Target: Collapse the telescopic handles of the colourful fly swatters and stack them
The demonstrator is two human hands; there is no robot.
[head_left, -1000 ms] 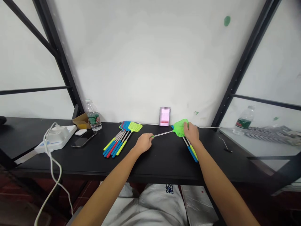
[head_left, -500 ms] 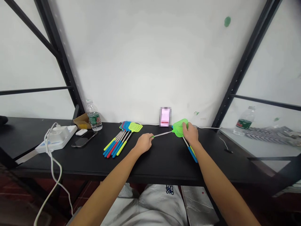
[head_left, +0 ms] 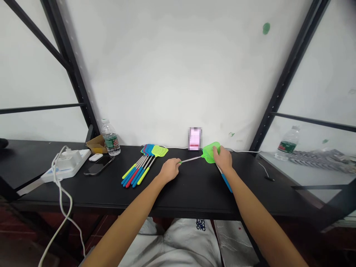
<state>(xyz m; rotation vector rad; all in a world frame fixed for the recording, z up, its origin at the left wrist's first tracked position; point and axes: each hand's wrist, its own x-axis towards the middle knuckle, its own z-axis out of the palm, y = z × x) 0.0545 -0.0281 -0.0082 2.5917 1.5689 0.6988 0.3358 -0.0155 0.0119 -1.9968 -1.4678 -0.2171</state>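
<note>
On a black desk [head_left: 194, 193], the left hand [head_left: 170, 170] is clenched around the handle of a green fly swatter [head_left: 200, 157], whose metal shaft [head_left: 191, 159] runs across to the right hand [head_left: 223, 158]. That hand lies on the mesh head [head_left: 209, 152], grip unclear, above a blue swatter handle [head_left: 226, 182]. More swatters [head_left: 141, 167] lie fanned out further left.
</note>
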